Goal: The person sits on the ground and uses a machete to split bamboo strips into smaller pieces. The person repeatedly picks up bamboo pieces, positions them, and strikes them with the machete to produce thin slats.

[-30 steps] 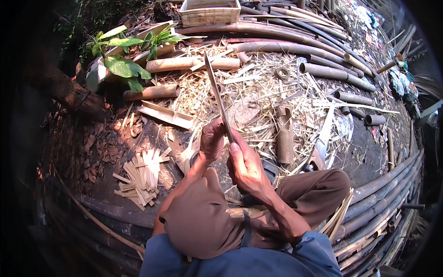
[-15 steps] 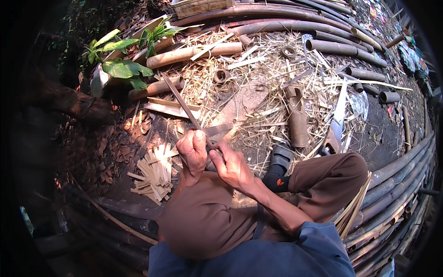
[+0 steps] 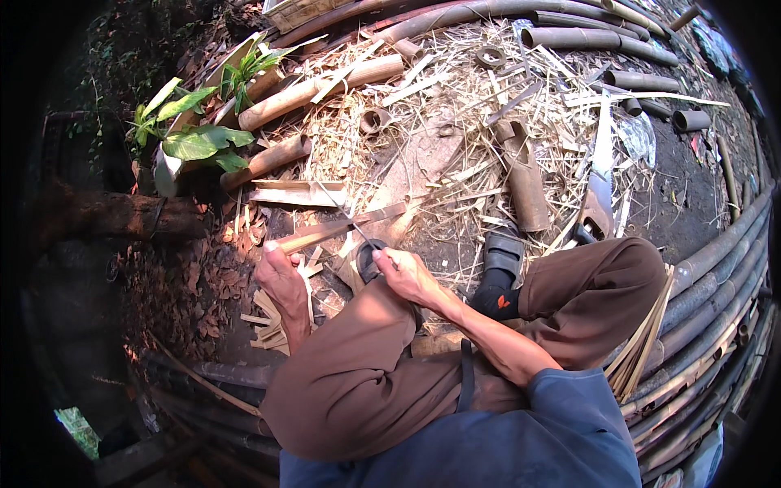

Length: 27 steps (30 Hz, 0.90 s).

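Note:
My left hand (image 3: 281, 281) is closed around one end of a split bamboo strip (image 3: 325, 233), beside my left knee. The strip slants up to the right, its pale side partly showing. In my right hand (image 3: 407, 277), above my lap, is a knife, its handle mostly covered by my fingers. Its thin blade (image 3: 348, 215) points up and left and crosses the strip, seen nearly edge-on. Below my left hand lies a pile of short pale bamboo slats (image 3: 268, 323), partly hidden by my forearm.
Shavings (image 3: 464, 89) litter the ground ahead. A handsaw (image 3: 600, 163) lies at the right near a cut bamboo tube (image 3: 523, 183). Bamboo poles (image 3: 700, 285) are stacked along the right side. A leafy plant (image 3: 195, 142) and a bamboo log (image 3: 325, 89) are at the far left.
My left hand has moved left, away from my right hand, drawing the bamboo strip with it. The knife blade has turned nearly edge-on and now crosses the strip. The view has shifted slightly.

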Motion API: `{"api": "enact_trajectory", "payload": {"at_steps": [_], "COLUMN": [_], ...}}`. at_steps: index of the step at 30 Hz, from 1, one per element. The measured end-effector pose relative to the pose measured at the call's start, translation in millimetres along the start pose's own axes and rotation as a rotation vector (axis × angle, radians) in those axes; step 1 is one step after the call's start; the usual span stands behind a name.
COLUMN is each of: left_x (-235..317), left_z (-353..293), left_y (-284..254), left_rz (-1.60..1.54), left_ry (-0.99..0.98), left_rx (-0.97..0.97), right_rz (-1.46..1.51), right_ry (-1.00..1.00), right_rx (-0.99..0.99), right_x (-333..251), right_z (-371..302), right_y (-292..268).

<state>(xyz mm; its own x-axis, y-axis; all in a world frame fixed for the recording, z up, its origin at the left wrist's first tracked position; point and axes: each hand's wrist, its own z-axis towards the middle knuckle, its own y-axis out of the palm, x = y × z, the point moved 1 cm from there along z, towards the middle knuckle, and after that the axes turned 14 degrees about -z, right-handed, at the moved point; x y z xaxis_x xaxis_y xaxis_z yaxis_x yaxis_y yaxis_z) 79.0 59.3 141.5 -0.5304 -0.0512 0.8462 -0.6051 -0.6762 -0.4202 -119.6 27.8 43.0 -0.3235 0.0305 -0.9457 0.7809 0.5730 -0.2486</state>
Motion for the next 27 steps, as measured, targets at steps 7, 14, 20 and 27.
{"api": "enact_trajectory", "payload": {"at_steps": [7, 14, 20, 27], "left_x": [12, 1, 8, 20], "left_z": [-4, 17, 18, 18], "left_y": [-14, 3, -5, 0], "left_rz": [0.122, 0.159, 0.079, 0.253], "left_ry": [-0.037, -0.138, -0.159, -0.080], "left_rx": [-0.001, 0.001, 0.008, 0.047], "right_rz": [-0.063, -0.236, -0.131, -0.150], "right_ry": [0.079, -0.126, 0.057, 0.172], "right_rx": [0.001, 0.012, 0.089, 0.100], "right_x": [19, 7, 38, 68], "right_z": [-1, 5, 25, 29], "right_y": [2, -2, -3, -1]}}
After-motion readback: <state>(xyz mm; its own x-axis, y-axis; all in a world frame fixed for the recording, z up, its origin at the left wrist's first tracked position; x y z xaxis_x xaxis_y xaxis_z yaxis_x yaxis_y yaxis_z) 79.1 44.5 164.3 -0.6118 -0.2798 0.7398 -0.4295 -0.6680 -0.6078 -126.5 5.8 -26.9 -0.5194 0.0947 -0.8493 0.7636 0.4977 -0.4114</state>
